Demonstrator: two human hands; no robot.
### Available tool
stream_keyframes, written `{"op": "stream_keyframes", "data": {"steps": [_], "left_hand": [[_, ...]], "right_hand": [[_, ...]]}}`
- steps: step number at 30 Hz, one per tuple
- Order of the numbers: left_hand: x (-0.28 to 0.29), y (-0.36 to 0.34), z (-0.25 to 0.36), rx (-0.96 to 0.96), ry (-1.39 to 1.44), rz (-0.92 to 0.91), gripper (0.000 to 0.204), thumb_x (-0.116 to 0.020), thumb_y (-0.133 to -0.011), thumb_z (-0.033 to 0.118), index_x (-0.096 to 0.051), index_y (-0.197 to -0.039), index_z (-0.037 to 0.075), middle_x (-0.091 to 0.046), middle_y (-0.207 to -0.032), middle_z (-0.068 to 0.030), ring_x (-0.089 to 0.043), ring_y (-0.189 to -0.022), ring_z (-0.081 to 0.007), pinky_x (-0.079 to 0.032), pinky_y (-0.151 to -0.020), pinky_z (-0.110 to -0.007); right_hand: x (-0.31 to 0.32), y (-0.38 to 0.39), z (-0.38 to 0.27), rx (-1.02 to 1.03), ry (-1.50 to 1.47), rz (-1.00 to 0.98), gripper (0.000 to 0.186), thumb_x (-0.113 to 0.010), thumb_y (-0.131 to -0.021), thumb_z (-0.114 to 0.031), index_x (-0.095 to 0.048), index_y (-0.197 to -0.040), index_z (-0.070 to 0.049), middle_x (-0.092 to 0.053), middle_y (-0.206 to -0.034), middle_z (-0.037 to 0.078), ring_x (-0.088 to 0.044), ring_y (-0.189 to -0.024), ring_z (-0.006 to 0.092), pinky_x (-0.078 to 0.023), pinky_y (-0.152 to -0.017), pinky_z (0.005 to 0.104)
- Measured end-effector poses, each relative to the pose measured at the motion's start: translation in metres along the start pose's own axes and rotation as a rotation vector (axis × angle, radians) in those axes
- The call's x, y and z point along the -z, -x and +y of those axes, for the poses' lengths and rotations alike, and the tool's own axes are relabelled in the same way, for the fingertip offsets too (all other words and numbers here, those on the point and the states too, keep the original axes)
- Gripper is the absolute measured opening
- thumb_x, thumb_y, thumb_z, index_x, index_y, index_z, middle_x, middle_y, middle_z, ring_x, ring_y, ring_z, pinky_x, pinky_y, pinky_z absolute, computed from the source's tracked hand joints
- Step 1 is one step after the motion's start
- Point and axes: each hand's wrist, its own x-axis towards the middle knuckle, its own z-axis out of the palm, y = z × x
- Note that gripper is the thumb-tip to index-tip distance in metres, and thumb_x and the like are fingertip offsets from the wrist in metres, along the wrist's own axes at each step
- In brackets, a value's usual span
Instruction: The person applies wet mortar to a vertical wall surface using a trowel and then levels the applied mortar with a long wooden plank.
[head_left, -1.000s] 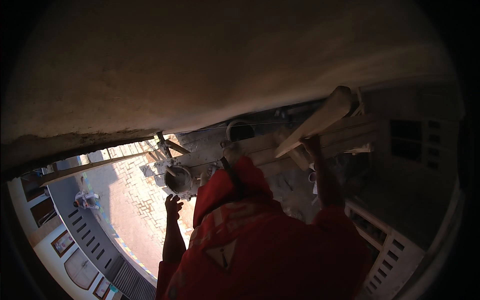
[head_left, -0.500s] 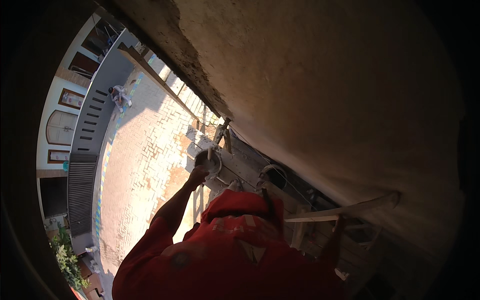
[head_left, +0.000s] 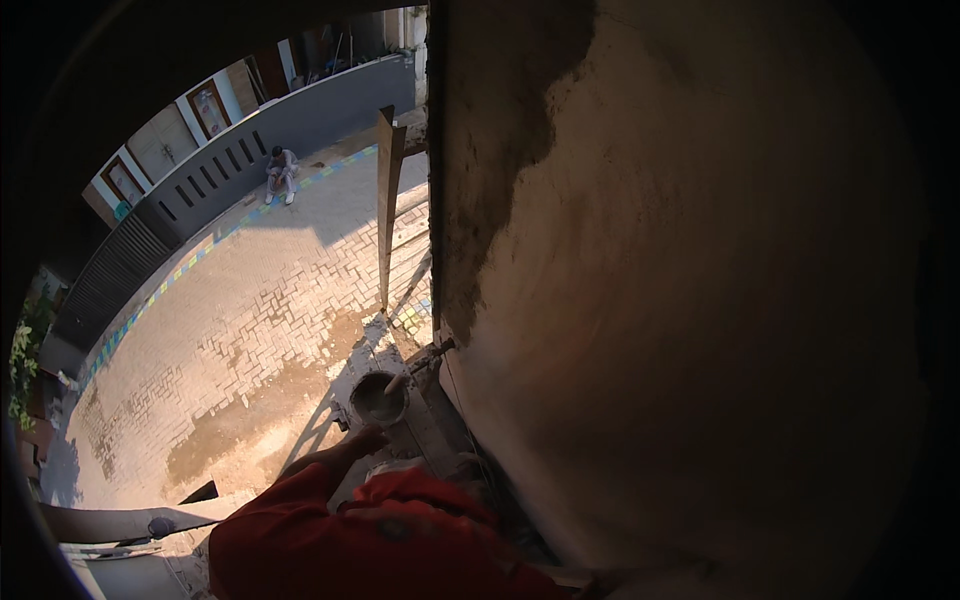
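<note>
A round bucket [head_left: 366,393] holding a grey wet mix stands on the scaffold planks [head_left: 405,440] in front of me. A pale wooden handle [head_left: 397,383] leans out over its far right rim. My left hand [head_left: 370,439] is close to the bucket's near rim. Its fingers are dark and small, so whether they grip anything cannot be made out. My right hand is out of sight. On the right rises a large wall [head_left: 640,270], with a darker, rougher strip along its left edge.
An upright timber post [head_left: 388,215] stands beyond the bucket. Below to the left lies a paved yard [head_left: 270,265], bounded by a grey wall [head_left: 330,110]. Another person [head_left: 282,174] sits at its foot. A pale beam [head_left: 190,515] lies at the lower left.
My view has turned, so the wall's edge now stands upright. My left hand shows lower, just below the bucket. My right hand, earlier by a long wooden board, has left the picture.
</note>
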Motion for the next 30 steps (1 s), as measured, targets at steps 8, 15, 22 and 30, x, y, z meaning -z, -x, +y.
{"op": "stream_keyframes", "data": {"steps": [8, 15, 22, 30], "left_hand": [[-0.019, -0.077, -0.029, -0.444, 0.041, 0.064, 0.021, -0.062, -0.082, 0.023, -0.068, -0.094, 0.007, -0.066, -0.093, -0.0179, -0.064, -0.094, -0.0355, -0.052, -0.083, -0.046], [-0.031, -0.08, -0.081, -0.58, -0.804, -0.018, 0.03, -0.066, -0.078, 0.025, -0.066, -0.1, 0.005, -0.066, -0.102, -0.0197, -0.062, -0.102, -0.036, -0.049, -0.09, -0.045], [-0.04, -0.038, -0.098, 0.225, 0.294, 0.183, 0.048, -0.07, -0.074, 0.038, -0.068, -0.107, 0.003, -0.063, -0.115, -0.023, -0.061, -0.109, -0.0364, -0.047, -0.094, -0.042], [-0.096, -0.158, -0.254, 0.346, 0.396, 0.332, 0.056, -0.068, -0.081, 0.021, -0.052, -0.128, -0.003, -0.067, -0.102, -0.022, -0.069, -0.074, -0.0253, -0.056, -0.065, -0.036]], "right_hand": [[0.001, 0.012, -0.02, -0.086, 0.106, -0.221, 0.066, -0.063, -0.086, -0.023, -0.037, -0.141, 0.002, -0.058, -0.124, 0.016, -0.06, -0.105, 0.0309, -0.046, -0.092, 0.0412], [0.039, -0.001, 0.055, 0.042, 0.504, -0.557, 0.066, -0.063, -0.086, -0.022, -0.037, -0.141, 0.002, -0.06, -0.121, 0.015, -0.063, -0.1, 0.0305, -0.048, -0.089, 0.0406], [-0.079, -0.003, -0.112, -0.057, 0.292, -0.517, 0.057, -0.062, -0.083, -0.013, -0.044, -0.135, 0.003, -0.066, -0.095, 0.015, -0.066, -0.079, 0.021, -0.052, -0.066, 0.033], [-0.341, -0.136, -0.068, 0.654, 1.019, -0.838, 0.051, -0.064, -0.079, -0.015, -0.054, -0.126, 0.003, -0.067, -0.089, 0.019, -0.067, -0.082, 0.0312, -0.053, -0.077, 0.0398]]}}
